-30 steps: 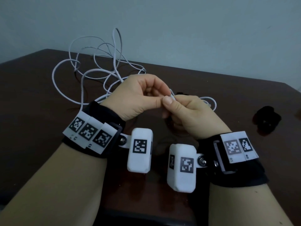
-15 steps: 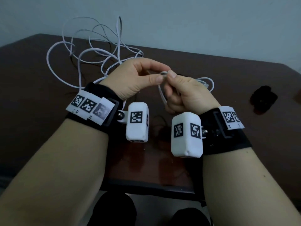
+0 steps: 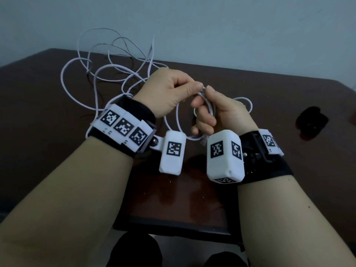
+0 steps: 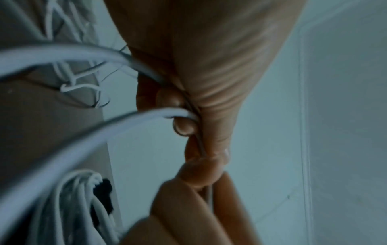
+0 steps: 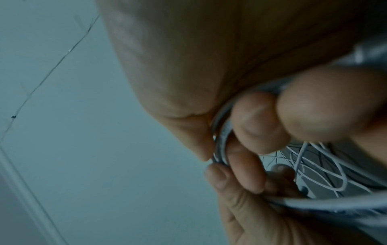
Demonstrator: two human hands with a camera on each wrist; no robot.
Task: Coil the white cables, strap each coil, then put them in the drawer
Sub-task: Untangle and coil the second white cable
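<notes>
Above the dark table point(image 3: 250, 97), the left hand point(image 3: 169, 91) pinches a white cable point(image 3: 123, 78) between thumb and fingers, while the right hand point(image 3: 221, 110) grasps a small coil point(image 3: 209, 106) of it. Loose loops sprawl at ten o'clock from the hands; a black strap point(image 3: 312, 122) lies at three o'clock.

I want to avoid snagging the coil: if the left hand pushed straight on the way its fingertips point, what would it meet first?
Probably the right hand, whose thumb nearly touches the left hand where both pinch the white cable. Any gap between them is unclear.
</notes>
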